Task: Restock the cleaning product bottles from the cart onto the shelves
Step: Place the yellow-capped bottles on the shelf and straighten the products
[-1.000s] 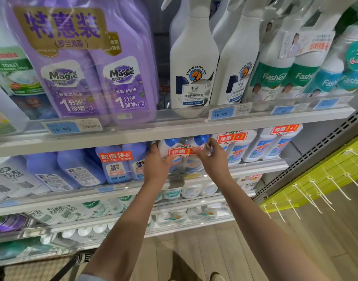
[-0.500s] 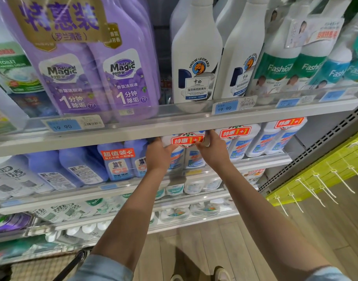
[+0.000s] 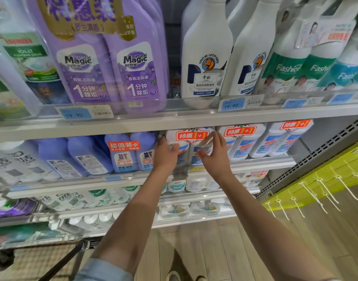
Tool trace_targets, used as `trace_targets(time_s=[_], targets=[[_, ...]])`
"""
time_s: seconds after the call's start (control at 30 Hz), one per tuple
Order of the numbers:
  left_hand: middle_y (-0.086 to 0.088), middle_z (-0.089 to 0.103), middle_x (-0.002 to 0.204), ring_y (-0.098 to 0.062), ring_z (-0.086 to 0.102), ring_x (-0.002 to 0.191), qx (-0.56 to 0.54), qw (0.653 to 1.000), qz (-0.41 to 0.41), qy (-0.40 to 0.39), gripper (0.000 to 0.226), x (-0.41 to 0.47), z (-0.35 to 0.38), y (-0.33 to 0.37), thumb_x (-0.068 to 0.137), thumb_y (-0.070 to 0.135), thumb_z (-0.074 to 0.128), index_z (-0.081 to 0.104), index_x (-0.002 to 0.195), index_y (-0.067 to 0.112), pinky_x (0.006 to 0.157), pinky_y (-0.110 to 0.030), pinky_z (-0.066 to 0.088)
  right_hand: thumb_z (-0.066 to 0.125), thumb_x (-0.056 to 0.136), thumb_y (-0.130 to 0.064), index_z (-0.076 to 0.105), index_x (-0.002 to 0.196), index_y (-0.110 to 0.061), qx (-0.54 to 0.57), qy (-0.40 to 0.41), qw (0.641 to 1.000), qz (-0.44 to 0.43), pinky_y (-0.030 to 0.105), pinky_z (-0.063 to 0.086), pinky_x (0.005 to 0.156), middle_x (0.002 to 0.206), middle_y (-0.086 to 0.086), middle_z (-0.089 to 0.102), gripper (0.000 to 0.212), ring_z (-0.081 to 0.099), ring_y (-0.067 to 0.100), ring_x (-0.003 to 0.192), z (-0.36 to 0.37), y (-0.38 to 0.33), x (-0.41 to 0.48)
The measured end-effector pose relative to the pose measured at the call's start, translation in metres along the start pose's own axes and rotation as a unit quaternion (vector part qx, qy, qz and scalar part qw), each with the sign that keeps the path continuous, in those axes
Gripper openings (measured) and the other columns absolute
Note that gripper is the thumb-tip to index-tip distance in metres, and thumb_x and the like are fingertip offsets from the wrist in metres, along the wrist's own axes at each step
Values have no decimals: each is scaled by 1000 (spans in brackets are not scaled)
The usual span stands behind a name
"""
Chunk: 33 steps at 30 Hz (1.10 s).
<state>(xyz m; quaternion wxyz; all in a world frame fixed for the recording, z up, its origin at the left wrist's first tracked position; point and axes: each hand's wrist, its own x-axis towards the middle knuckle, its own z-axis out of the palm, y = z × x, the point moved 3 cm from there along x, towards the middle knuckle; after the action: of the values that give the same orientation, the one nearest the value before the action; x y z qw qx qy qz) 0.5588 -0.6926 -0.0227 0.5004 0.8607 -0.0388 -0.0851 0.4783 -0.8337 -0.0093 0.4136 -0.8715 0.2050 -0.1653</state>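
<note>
A twin pack of white cleaner bottles (image 3: 191, 136) with a red "1+1" sticker stands on the second shelf (image 3: 261, 162), in line with two similar packs (image 3: 241, 142) to its right. My left hand (image 3: 166, 154) grips the pack's left side, fingers curled round it. On the pack's right side, my right hand (image 3: 213, 157) holds it with the thumb across the front and the fingers up the side. The pack's lower half is hidden behind my hands. The cart's black handle (image 3: 76, 251) shows at the bottom left.
Blue twin packs (image 3: 125, 155) stand just left of my left hand. The upper shelf edge (image 3: 174, 120) hangs low over the pack, carrying purple Magic bottles (image 3: 113, 67) and white spray bottles (image 3: 206, 57). A yellow peg panel (image 3: 326, 179) juts out at the right.
The twin pack has gone from tilted and low to upright and further back on the shelf, level with its neighbours. Both hands stayed on its sides. My head has moved closer.
</note>
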Motion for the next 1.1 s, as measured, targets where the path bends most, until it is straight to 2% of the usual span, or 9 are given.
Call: trace_targets(time_s=[0.23,0.4,0.57,0.67,0.77,0.87,0.97,1.03,1.1], targets=[[-10,64,100,-30,60,93,-37,999,-11,10,15,-27,-19,-14,93,14,53,61,105,10,77,-30,43,58,89,-11,41,140,-8,8,-32,999,-28,13,28,95,148,8,36,54,32,19,136,2,-14,-21],[-2,58,103,-18,56,94,-35,994,-16,99,26,-59,-67,-45,94,15,55,58,119,7,76,-22,37,59,91,-16,52,133,-9,32,-93,994,-38,24,34,98,134,8,55,43,48,22,125,36,-33,-38],[-11,57,89,-23,53,79,-30,985,4,170,11,-65,-122,-83,91,5,55,56,88,16,69,-28,39,59,92,-17,57,128,-10,43,-168,982,-68,22,38,86,125,8,61,37,56,22,116,82,-67,-54],[-12,53,112,-24,53,100,-16,976,-29,217,27,-55,-162,-107,89,8,58,53,115,1,85,-35,43,60,92,-16,56,128,-7,43,-216,973,-69,18,36,89,127,10,60,38,55,23,117,117,-90,-59],[-17,43,126,-29,46,114,7,968,-48,245,44,-37,-205,-131,89,13,60,43,127,-1,99,-36,36,61,91,-18,55,129,-9,51,-238,967,-77,29,41,97,127,11,60,40,56,24,117,157,-118,-64],[-17,39,129,-28,43,117,35,970,-45,236,42,-21,-243,-149,89,9,59,43,127,2,96,-25,31,61,91,-17,47,136,-7,50,-256,961,-95,36,43,100,134,11,52,48,53,24,120,192,-150,-66],[-15,50,111,-28,50,103,51,979,-11,195,31,-1,-272,-157,81,0,59,52,110,6,86,-32,40,63,89,-15,36,143,-5,50,-223,969,-96,44,41,102,142,14,41,61,46,29,127,221,-177,-60],[-13,58,104,-29,56,95,28,985,14,171,32,12,-282,-160,76,-1,58,52,105,11,80,-40,48,62,87,-12,29,146,-5,49,-180,979,-85,37,39,101,143,18,39,67,42,32,128,235,-192,-53],[-9,61,106,-24,58,95,6,989,28,148,36,18,-286,-162,77,3,60,52,109,16,79,-34,47,60,88,-11,25,147,-7,47,-158,984,-67,29,34,95,144,17,38,70,40,30,128,246,-200,-44]])
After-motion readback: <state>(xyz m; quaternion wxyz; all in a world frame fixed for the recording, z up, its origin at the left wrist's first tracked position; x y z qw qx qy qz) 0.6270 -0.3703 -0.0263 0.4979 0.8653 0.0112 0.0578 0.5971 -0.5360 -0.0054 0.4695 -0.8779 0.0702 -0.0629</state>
